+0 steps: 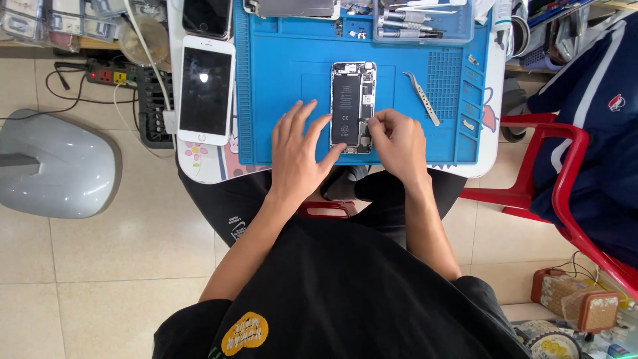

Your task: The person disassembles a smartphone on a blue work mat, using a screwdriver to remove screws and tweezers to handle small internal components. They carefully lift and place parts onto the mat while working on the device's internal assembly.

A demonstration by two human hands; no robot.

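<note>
blue work mat (292, 80) covers the small table at the top middle of the head view. on it lies an opened phone (353, 106). left hand (299, 156) rests flat, fingers spread, beside it. right hand (397, 141) pinches at its lower edge. a slip could bend tiny parts or knock tweezers (423, 98) off.

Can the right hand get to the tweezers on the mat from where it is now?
Probably yes. The tweezers lie bare on the blue mat, just up and to the right of the right hand, which is pinching at the opened phone. Nothing lies between them.
</note>
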